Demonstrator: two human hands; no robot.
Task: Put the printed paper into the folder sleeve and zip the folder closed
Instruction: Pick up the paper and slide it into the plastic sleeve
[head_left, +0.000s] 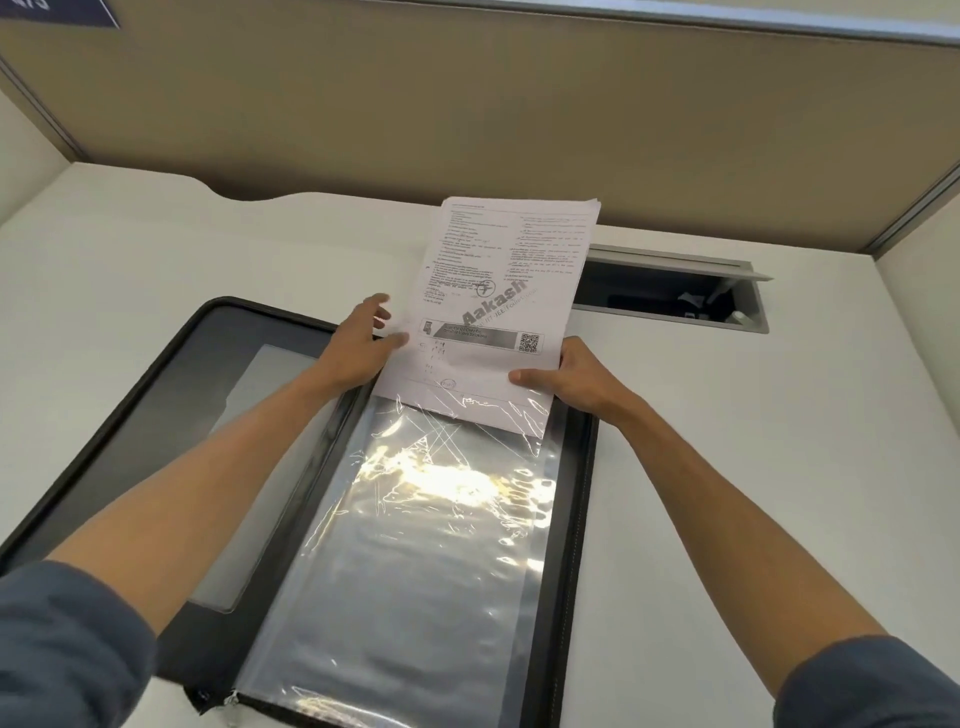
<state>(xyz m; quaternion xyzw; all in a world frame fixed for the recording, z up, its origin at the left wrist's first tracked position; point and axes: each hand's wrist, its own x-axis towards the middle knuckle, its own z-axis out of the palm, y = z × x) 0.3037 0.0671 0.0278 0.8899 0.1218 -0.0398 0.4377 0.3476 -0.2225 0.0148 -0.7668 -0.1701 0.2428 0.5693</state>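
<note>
The printed paper (506, 306) stands tilted at the far end of the open folder (171, 395), its lower edge just inside the mouth of the clear sleeve (415, 545) — the rest juts out beyond the folder's far edge, in front of the desk's cable tray (675, 296). The right hand (566, 379) pinches the sheet's lower right corner, thumb on the printed face. The left hand (358, 348) holds the left edge near the folder's spine, thumb on the front and fingers half spread — the folder lies flat on the white desk (727, 467), unzipped.
</note>
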